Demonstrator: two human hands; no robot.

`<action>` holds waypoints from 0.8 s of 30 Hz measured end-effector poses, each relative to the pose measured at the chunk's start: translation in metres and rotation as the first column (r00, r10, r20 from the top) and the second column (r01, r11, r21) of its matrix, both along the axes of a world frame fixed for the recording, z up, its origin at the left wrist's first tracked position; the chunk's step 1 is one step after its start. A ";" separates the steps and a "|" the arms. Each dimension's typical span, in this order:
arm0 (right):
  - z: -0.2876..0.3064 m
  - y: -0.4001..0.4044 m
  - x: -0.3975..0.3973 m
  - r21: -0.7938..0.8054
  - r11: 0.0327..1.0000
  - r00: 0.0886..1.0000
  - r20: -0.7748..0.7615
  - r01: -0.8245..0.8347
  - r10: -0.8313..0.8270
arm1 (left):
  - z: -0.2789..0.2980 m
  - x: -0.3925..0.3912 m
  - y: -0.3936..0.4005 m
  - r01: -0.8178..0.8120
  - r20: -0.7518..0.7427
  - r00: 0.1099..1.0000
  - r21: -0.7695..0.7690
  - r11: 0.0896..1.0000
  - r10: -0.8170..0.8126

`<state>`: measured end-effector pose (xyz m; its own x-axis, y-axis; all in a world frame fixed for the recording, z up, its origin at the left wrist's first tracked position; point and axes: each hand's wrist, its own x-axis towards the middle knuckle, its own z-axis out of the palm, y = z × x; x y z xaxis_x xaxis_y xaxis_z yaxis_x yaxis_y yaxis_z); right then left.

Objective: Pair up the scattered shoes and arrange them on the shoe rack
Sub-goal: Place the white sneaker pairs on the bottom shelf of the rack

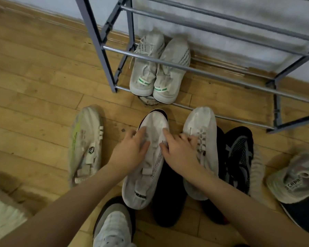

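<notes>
Two hands rest on a white strap shoe (146, 157) lying on the wooden floor (34, 77). The left hand (130, 148) lies flat on its upper with fingers (141, 133) straight and slightly spread, pointing toward the toe. The right hand (178, 150) sits just beside it; its forefinger reaches forward along the shoe's edge, while the other fingers curl over toward a second white shoe (202, 150) touching their knuckles; whether they pinch anything I cannot tell. Beyond the fingertips, a pale pair with green heel tabs (159, 68) stands side by side on the lowest bars of the grey shoe rack (103, 47). Well to the left of the left hand's fingers lies a white shoe with a yellow-green side (86, 147). Under and behind the right wrist lie dark shoes (169, 198), and right of those a black mesh trainer (239, 154) and a grey knit shoe (296, 177). Near the left forearm sits a white-and-black trainer (114, 227).
</notes>
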<state>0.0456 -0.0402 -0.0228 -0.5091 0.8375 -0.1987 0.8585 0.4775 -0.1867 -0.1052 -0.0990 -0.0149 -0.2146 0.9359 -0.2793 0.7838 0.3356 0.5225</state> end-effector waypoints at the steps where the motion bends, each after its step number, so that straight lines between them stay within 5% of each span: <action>1: 0.001 0.000 0.000 -0.003 1.000 1.000 -0.023 0.004 -0.004 | 0.000 -0.001 -0.001 -0.007 0.045 0.999 0.020 1.000 0.006; 4: 0.003 -0.002 0.001 0.027 0.999 0.978 -0.204 0.042 -0.036 | -0.001 -0.004 -0.002 -0.102 0.163 0.983 0.105 0.989 0.084; 9: 0.026 -0.007 0.002 -0.119 0.991 0.812 -0.572 0.064 -0.121 | 0.009 -0.002 -0.006 -0.237 0.264 0.948 0.219 0.947 0.176; 18: 0.071 0.008 0.066 -0.125 0.967 0.701 -0.669 0.222 -0.248 | 0.060 0.055 0.019 -0.180 0.316 0.947 0.388 0.904 0.053; 24: 0.071 0.027 0.150 -0.160 0.889 0.598 -0.687 0.429 -0.413 | 0.066 0.134 0.063 -0.088 0.417 0.908 0.285 0.955 -0.041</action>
<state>0.1956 -0.0130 0.0483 -0.0797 0.9940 0.0744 0.5923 0.1073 -0.7985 0.0287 -0.0356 0.0516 -0.1622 0.9847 -0.0641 0.4677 0.1339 0.8737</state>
